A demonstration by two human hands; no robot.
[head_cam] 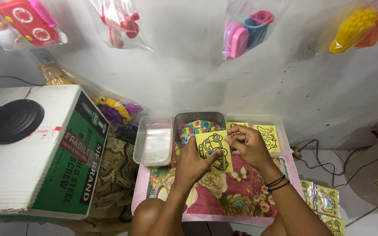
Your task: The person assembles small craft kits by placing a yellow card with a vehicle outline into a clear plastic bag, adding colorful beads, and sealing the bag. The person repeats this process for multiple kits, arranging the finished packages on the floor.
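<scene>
left hand (193, 162): mine, grasping the yellow card (214, 151) by its lower left edge, thumb on the front face, fingers behind.
right hand (246, 144): mine, fingertips pinched at the card's upper right corner, seems to pick at a layer or film there; can't tell if anything has lifted.
yellow card: square, black line drawing of a car, held up between both hands, above the floral table (224, 192), tilted toward me.
grip advice: I judge it best to keep my left hand still as the anchor, pinch only the corner with the right, peel slowly along the edge so the card doesn't bend or crease.
ahead of hands: grey tray (199, 126) with colourful small packets, just beyond the card.
left of hands: clear plastic tub (153, 140) holding clear bags.
right of hands: clear tray (281, 135) with more yellow cards (267, 137), just past my right hand.
far left: cardboard box (36, 153), black round stand on top.
floor, right of my arm: bagged cards (324, 201).
risk: I think too hard a pinch could tear the corner.
</scene>
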